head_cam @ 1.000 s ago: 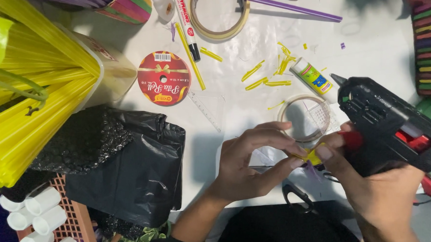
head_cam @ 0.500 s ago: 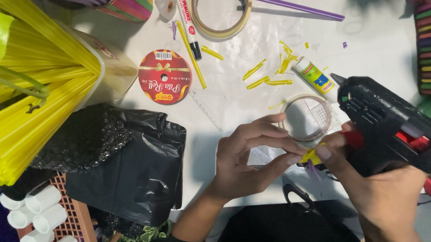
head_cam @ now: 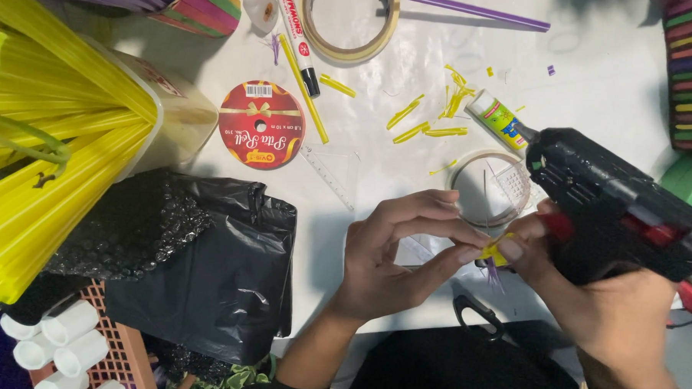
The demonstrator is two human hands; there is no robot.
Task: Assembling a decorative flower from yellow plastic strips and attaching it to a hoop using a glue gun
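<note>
At centre we see the left hand (head_cam: 394, 254) pinching a small yellow piece (head_cam: 497, 250) between thumb and fingertips, low above the white tabletop (head_cam: 596, 65). At its 3 o'clock the right hand (head_cam: 610, 311) closes its grip on a black glue gun (head_cam: 614, 204), its thumb touching the piece. A clear tape ring (head_cam: 488, 188) lies at 12 o'clock, black scissors (head_cam: 476, 314) at 6 o'clock.
</note>
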